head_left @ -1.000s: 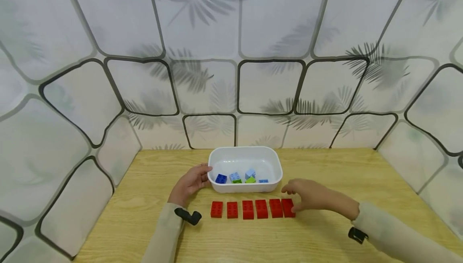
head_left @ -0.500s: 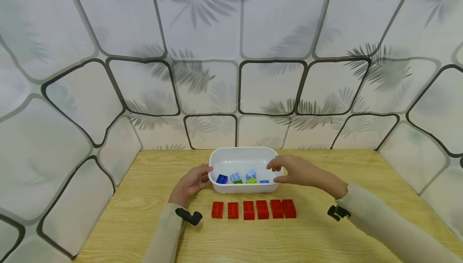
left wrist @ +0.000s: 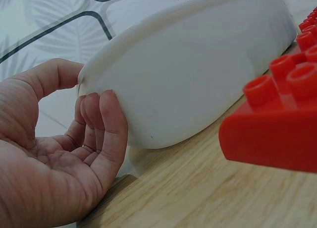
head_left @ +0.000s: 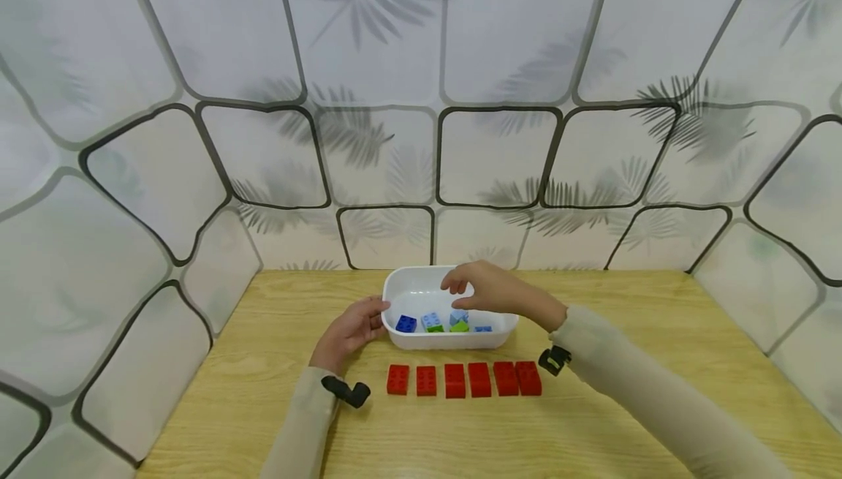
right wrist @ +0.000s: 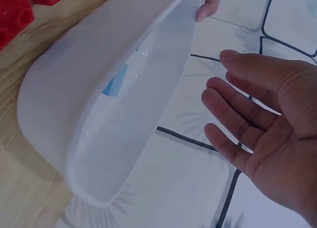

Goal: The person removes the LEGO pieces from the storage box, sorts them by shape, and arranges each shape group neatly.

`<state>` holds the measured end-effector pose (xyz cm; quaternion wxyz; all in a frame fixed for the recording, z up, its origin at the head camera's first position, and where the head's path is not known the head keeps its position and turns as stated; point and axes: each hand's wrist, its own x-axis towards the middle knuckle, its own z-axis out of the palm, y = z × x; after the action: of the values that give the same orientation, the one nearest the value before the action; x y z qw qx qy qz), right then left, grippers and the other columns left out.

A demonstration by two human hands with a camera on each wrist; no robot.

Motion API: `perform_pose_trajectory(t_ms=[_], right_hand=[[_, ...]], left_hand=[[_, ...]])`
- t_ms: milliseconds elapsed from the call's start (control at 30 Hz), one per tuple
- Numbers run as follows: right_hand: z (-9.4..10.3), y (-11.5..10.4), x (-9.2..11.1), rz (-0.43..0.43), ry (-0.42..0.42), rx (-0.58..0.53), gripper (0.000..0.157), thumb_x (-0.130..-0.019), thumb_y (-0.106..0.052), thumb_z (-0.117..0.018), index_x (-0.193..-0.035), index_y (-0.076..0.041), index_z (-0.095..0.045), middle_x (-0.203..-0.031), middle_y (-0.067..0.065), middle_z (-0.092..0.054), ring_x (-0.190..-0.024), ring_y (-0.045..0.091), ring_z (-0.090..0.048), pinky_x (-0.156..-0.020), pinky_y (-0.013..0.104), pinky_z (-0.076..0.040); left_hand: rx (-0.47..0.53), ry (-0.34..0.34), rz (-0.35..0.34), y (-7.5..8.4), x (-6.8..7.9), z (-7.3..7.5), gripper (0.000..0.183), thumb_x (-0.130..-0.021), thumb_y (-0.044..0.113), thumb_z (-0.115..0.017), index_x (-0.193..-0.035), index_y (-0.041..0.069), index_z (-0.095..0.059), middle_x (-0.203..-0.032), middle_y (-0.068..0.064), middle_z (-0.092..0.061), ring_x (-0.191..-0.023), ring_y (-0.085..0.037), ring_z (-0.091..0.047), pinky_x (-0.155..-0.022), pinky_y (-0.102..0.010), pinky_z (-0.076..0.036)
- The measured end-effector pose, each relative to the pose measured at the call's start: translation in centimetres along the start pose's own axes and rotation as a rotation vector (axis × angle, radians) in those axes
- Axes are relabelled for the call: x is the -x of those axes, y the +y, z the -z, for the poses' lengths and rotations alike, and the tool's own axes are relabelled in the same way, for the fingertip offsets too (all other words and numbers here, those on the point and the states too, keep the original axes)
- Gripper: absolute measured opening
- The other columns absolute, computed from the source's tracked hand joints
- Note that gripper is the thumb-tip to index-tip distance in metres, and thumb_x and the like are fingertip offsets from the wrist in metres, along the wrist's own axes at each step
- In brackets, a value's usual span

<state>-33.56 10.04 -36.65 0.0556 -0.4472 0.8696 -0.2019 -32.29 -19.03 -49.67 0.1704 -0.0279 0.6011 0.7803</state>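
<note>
A white plastic tub [head_left: 421,340] stands on the table with several toy building bricks inside. In it I see a dark blue brick [head_left: 406,324], a light blue brick [head_left: 430,319] with green beneath it, and a lime green brick [head_left: 460,326]. My left hand [head_left: 354,329] holds the tub's left end, thumb at the rim and fingers curled against the outer wall [left wrist: 173,84]. Over the tub's right half hovers my right hand [head_left: 490,289], empty, its fingers loosely bent and apart in the right wrist view.
In front of the tub, several red bricks [head_left: 454,381] line up left to right; the two rightmost stand close together. The wooden table [head_left: 460,435] ends at a patterned curtain [head_left: 388,172] behind and at both sides.
My right hand has left the rightmost red brick, risen and moved left over the tub. My left hand stays at the tub's left end. The red row has not moved.
</note>
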Motion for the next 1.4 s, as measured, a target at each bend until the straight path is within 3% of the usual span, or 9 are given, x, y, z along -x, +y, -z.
perform_pose_trajectory(t_ms=[167,500,800,1133,1400], right_hand=[[-0.8,0.0,-1.5,-0.009,-0.021,-0.014,0.026,-0.091,-0.006,-0.074,-0.116,0.002,-0.071,-0.111,0.017,-0.073,-0.098,0.028,-0.069,-0.090,0.047,-0.058],[-2.9,0.4,-3.7,-0.034,-0.075,0.041,0.023,-0.090,-0.004,-0.076,-0.112,0.000,-0.073,-0.108,0.013,-0.074,-0.097,0.026,-0.068,-0.086,0.033,-0.057],[-4.5,0.8,-5.3,-0.055,-0.147,0.090,0.018,-0.088,-0.002,-0.077,-0.106,-0.004,-0.077,-0.103,0.008,-0.076,-0.097,0.023,-0.068,-0.089,0.035,-0.057],[-6.3,1.5,-6.4,-0.132,-0.246,0.095,0.031,-0.086,0.008,-0.073,-0.107,-0.014,-0.081,-0.108,0.001,-0.076,-0.106,0.019,-0.067,-0.097,0.037,-0.055],[-6.5,1.9,-6.2,-0.157,-0.240,0.101,0.034,-0.085,0.009,-0.072,-0.112,-0.010,-0.079,-0.116,0.006,-0.076,-0.115,0.021,-0.068,-0.101,0.039,-0.055]], left_hand=[[-0.004,-0.025,-0.008,-0.2,-0.1,0.1,0.032,-0.105,0.015,-0.055,-0.132,-0.001,-0.051,-0.102,0.001,-0.067,-0.090,-0.011,-0.062,-0.078,-0.023,-0.056],[0.011,-0.024,0.008,0.0,-0.1,0.1,0.037,-0.104,0.015,-0.056,-0.136,-0.002,-0.048,-0.105,-0.001,-0.066,-0.092,-0.011,-0.062,-0.079,-0.024,-0.057],[0.006,-0.028,0.003,0.0,-0.1,0.3,0.034,-0.105,0.015,-0.054,-0.134,-0.002,-0.049,-0.103,0.000,-0.067,-0.091,-0.011,-0.063,-0.078,-0.024,-0.056],[0.029,-0.033,-0.006,-0.2,-0.2,0.4,0.016,-0.105,0.011,-0.052,-0.119,0.004,-0.054,-0.094,0.002,-0.066,-0.085,-0.008,-0.062,-0.074,-0.022,-0.054],[-0.004,-0.044,-0.016,-0.4,-0.5,0.5,0.012,-0.105,0.014,-0.052,-0.113,0.008,-0.057,-0.096,0.002,-0.065,-0.088,-0.010,-0.062,-0.076,-0.024,-0.054]])
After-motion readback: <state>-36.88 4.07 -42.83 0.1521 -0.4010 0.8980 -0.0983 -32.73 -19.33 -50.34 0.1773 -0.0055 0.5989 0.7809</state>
